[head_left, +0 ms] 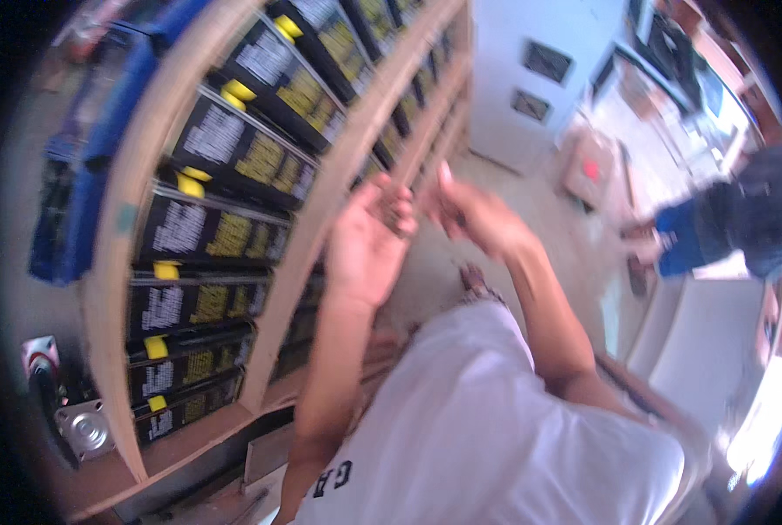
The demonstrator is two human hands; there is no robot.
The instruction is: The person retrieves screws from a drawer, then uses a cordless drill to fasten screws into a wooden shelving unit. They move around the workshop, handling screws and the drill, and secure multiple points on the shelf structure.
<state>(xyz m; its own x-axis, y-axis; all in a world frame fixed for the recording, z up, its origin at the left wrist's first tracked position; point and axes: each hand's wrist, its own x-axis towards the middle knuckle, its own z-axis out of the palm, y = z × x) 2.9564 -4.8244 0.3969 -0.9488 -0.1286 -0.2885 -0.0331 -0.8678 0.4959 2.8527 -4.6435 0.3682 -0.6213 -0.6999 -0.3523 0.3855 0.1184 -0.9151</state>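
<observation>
My left hand (365, 249) is turned palm up beside the wooden rack, with its fingers curled over small dark metallic bits (394, 213) whose kind I cannot make out. Close to its right, apart from it, hovers my right hand (483, 217). Its thumb points up and its other fingers are smeared by motion, so whether it holds anything is unclear. The wooden rack (308, 249) to the left carries rows of black box-shaped units (220, 232) with white and yellow print and yellow caps (190, 184).
Blue metal framing (115, 149) and a caster wheel with a plate (87, 429) lie left of the rack. A pale cabinet (531, 52) with dark vents stands ahead. At right are a brown cardboard box (590, 166) on the floor and another person (715, 223) in dark and blue clothing.
</observation>
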